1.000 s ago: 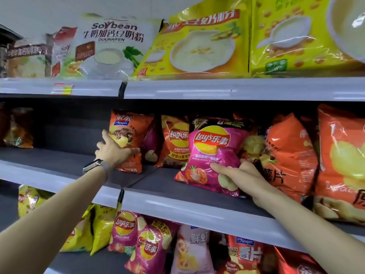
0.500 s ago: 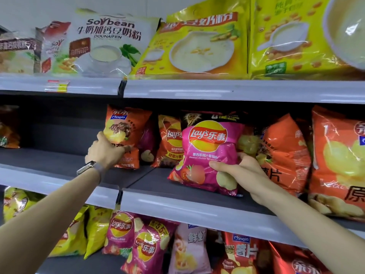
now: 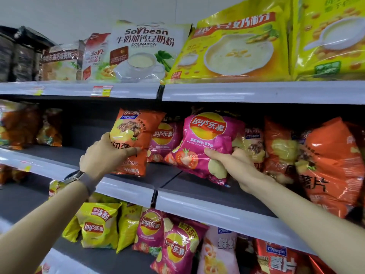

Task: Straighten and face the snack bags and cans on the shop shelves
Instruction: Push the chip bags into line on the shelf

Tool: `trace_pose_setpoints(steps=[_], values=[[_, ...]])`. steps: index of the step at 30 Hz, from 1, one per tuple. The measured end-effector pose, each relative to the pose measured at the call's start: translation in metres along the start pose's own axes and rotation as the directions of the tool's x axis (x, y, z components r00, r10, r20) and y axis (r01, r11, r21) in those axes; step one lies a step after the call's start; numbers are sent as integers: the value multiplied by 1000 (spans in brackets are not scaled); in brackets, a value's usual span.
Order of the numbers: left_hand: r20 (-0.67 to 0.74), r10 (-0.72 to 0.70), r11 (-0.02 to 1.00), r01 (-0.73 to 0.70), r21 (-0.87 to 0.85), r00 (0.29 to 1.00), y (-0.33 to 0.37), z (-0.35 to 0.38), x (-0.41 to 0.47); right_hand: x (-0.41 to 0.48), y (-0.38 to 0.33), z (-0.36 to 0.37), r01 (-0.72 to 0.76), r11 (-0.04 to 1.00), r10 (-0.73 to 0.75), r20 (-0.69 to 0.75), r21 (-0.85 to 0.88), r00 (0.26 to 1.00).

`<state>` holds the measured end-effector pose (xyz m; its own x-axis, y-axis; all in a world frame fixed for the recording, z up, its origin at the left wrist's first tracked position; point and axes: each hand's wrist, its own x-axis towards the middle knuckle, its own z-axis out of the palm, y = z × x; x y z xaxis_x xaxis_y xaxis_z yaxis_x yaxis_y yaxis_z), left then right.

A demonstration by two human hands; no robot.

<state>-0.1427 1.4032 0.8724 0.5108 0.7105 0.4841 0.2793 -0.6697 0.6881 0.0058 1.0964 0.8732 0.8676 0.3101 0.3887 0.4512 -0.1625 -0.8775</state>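
Note:
On the middle shelf (image 3: 126,189) my left hand (image 3: 104,155) grips an orange Qinqin chip bag (image 3: 134,139) by its lower left side, holding it upright with its front facing out. My right hand (image 3: 231,161) pinches the lower right corner of a pink Lay's bag (image 3: 207,143), which is lifted and tilted a little, front outward. A second pink Lay's bag (image 3: 164,141) stands behind and between the two. More orange chip bags (image 3: 327,161) crowd the shelf to the right.
The top shelf carries large soybean-powder bags (image 3: 142,50) and yellow bags (image 3: 233,48). The bottom shelf holds yellow Lay's bags (image 3: 98,224), pink Lay's bags (image 3: 173,248) and red bags (image 3: 276,258). A bare dark stretch of middle shelf (image 3: 55,155) lies left of my left hand, with bags (image 3: 49,127) at its far left.
My left hand has closed round the orange bag and pulled it forward. My right hand raised the pink Lay's bag off the shelf and turned it more upright.

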Motion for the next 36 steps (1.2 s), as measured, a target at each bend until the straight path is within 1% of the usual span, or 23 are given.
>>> trace_pose_setpoints(steps=[2,4,6,8,10,12,17,20,24,27,31,33,36], values=[[-12,8,1000,-7,28,1000,-5,-10,-7,8,-6,16,-30,999,30,6,40,1000],[-37,19,1000,-18,7,999,-11,-18,-11,12,-5,33,-74,995,73,10,72,997],[-53,29,998,-32,-46,998,-15,-25,-14,13,2,46,-103,993,102,15,57,995],[-57,59,998,-60,-28,997,-15,-30,-14,11,9,50,-122,992,120,40,40,992],[-66,77,996,-74,39,995,-17,-32,-14,7,10,45,-133,989,127,96,58,987],[-78,83,993,-77,85,993,-19,-31,-14,1,8,34,-132,991,125,147,39,981],[-88,81,991,-71,117,993,-24,-21,-17,-13,1,12,-140,990,143,201,-33,969],[-78,80,986,-67,154,994,-21,-20,-16,-13,-2,14,-108,991,123,237,-76,964],[-88,62,987,-48,156,994,-12,-24,-20,5,-10,32,-64,990,95,267,-124,959],[-94,44,989,-30,143,995,-11,-30,-24,25,-16,58,14,988,25,246,-156,969],[-136,3,988,18,152,991,-16,-43,-31,55,-16,98,81,971,-31,221,-223,975],[-151,-29,985,54,165,988,-18,-48,-37,67,-15,116,103,967,-54,207,-234,977],[-159,-58,978,88,189,986,-21,-53,-43,78,-16,135,100,961,-44,213,-259,976]])
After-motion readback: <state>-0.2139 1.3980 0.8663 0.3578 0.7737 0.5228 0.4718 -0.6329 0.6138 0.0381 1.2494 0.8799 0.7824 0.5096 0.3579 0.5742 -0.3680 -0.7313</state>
